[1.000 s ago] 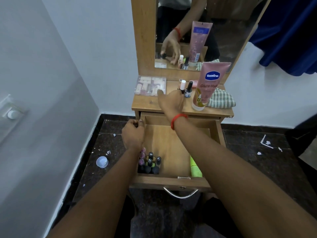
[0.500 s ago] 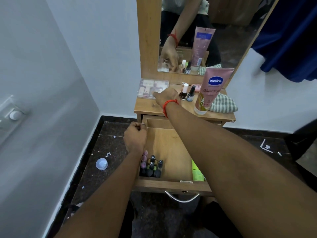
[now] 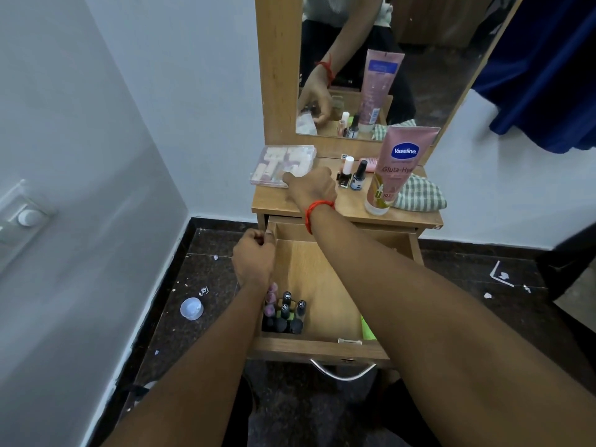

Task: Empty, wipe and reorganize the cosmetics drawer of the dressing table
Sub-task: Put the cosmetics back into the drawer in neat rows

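Drawer (image 3: 322,279) of the dressing table (image 3: 274,206) stands pulled out toward the person, metal handle (image 3: 342,373) at its 6 o'clock. Taking the drawer as a clock w/ 12 at the table: a cluster of nail-polish bottles (image 3: 286,314) stands upright in the 7 o'clock corner, mostly dark caps, a couple of pink ones on its L side. A green item (image 3: 367,329) lies at 5 o'clock, mostly hidden under the R forearm. L hand (image 3: 254,264) sits at approx 10 o'clock, against the drawer's L wall, fingers curled tight, thumb up by the wall's top edge; can't tell if it holds anything. R hand (image 3: 314,185) reaches over the drawer onto the tabletop, red thread (image 3: 319,208) round the wrist. One digit stretches toward 9 o'clock and touches the near-R corner of the clear box (image 3: 283,162); the other fingers are tucked under, so can't tell if it has a grip. Tabletop as clock, 12 at the mirror (image 3: 419,75): clear box at 10, pale pink pcs inside. White-capped bottle (image 3: 346,172) and black-capped bottle (image 3: 359,176) stand side by side near centre, just R of the hand. Vaseline tube (image 3: 395,169) stands on its cap at 3, w/ a checked cloth (image 3: 419,196) touching it on the R. On the dark floor at the drawer's 9 o'clock lies a small white lid (image 3: 192,308).
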